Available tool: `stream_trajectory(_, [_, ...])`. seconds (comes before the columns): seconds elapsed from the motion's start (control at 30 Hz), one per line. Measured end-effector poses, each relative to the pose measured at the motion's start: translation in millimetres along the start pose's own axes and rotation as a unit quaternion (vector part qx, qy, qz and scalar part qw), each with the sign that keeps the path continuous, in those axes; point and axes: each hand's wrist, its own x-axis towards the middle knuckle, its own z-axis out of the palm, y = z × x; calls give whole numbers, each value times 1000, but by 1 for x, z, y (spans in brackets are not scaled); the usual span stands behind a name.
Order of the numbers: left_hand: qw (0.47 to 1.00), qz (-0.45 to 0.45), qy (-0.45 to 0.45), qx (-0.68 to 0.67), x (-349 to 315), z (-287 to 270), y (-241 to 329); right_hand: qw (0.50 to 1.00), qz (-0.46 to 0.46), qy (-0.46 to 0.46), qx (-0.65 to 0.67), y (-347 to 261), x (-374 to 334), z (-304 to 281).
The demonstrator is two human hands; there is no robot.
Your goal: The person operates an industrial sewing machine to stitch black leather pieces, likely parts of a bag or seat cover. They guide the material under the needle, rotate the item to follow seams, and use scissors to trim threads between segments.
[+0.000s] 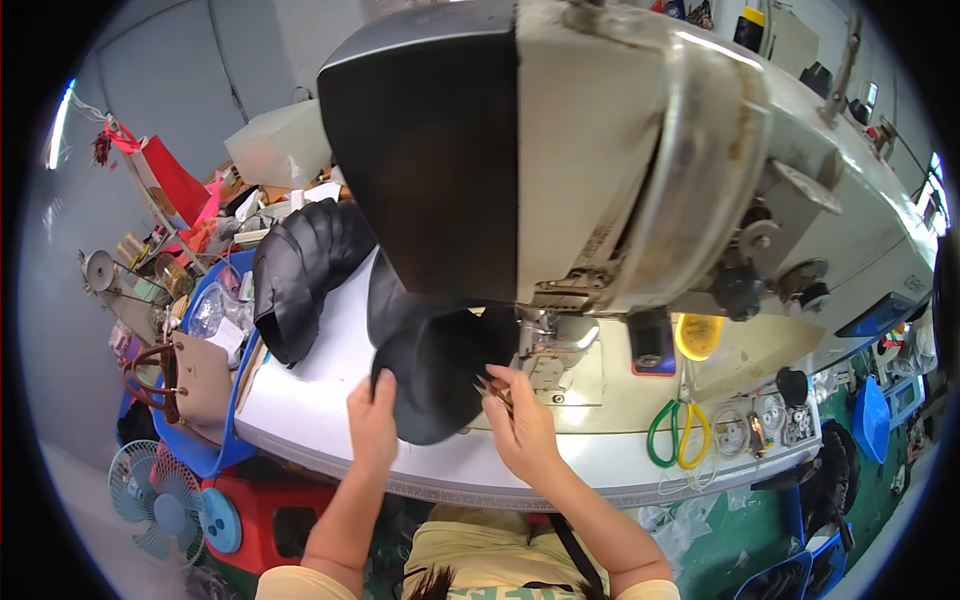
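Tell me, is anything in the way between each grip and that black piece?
Nothing visible stands between the left grip and the black leather-like piece: they touch at its left edge. A small pointed metal tool pokes from the right grip toward the piece; whether that grip touches it is unclear.

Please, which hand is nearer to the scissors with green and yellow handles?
The right hand. It is left of the scissors, at the right side of the black piece; the left hand is farther left, holding that piece's left edge.
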Motion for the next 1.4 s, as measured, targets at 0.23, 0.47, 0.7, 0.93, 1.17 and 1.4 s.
stream_trajectory(0.23, [988, -25, -21, -151, -33, 9, -11, 998, -15, 56, 12, 21, 32, 38])
stream_trajectory(0.47, [988, -22, -8, -150, -35, 14, -14, 997, -27, 57, 51, 15, 48, 44])
stream_trajectory(0.7, [991, 16, 91, -93, 34, -40, -22, 994, 1, -4, 106, 20, 21, 14])
stream_trajectory(0.93, [995, -87, 43, -35, 126, -103, -73, 999, -5, -43, 3, 57, -6, 10])
stream_trajectory(1.17, [840, 269, 104, 460, 192, -44, -88, 979, -81, -77, -168, 64, -22, 18])
stream_trajectory(1.4, [733, 418, 221, 489, 170, -131, -25, 983, -50, -65, -165, 74, -27, 8])
